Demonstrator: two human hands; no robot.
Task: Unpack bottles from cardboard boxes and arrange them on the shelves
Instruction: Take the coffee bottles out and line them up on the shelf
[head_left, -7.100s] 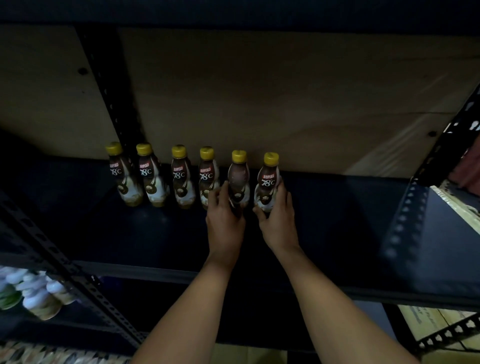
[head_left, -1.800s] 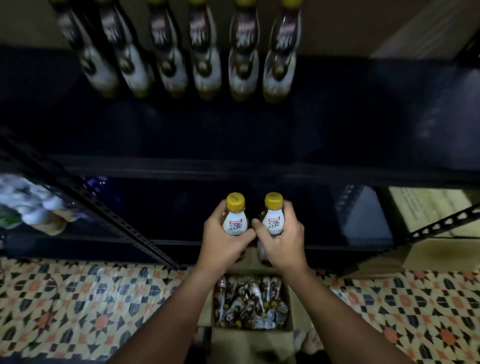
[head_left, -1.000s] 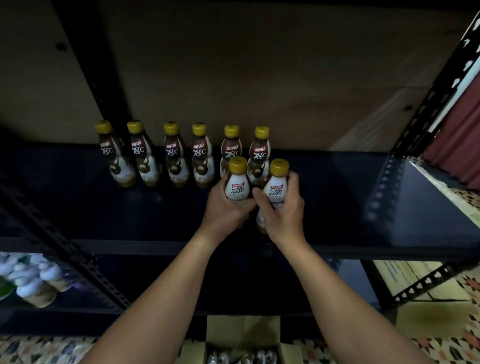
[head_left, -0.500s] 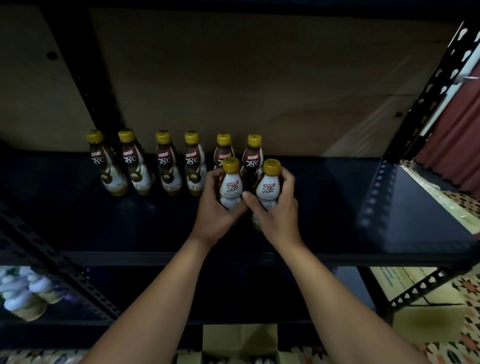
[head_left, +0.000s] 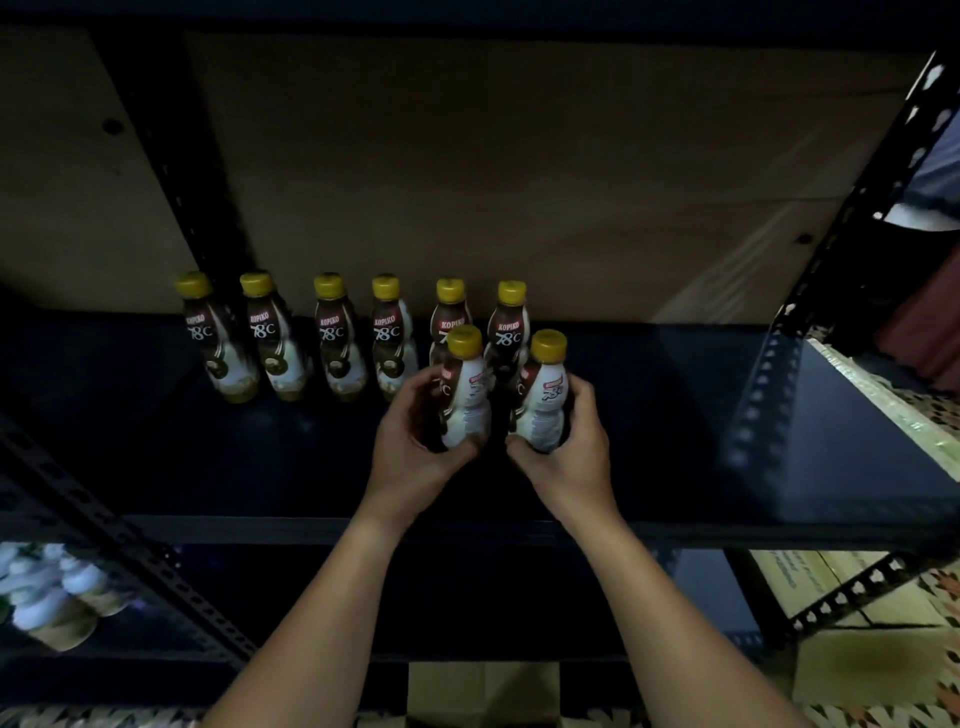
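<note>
Several yellow-capped Kopiko 78°C bottles stand in a row at the back of the dark shelf. My left hand grips one bottle low on its body, just in front of the row's right end. Beside it, my right hand grips a second bottle. Both held bottles are upright, a small gap between them; whether their bases touch the shelf is hidden by my fingers.
A perforated black upright bounds the shelf on the right, another upright stands at the back left. White-capped bottles sit on the lower left shelf. A cardboard box lies below, between my arms.
Both hands carried two bottles from the box up to the shelf. Over the last half second they slid down the bottles' bodies and the bottles moved slightly apart.
</note>
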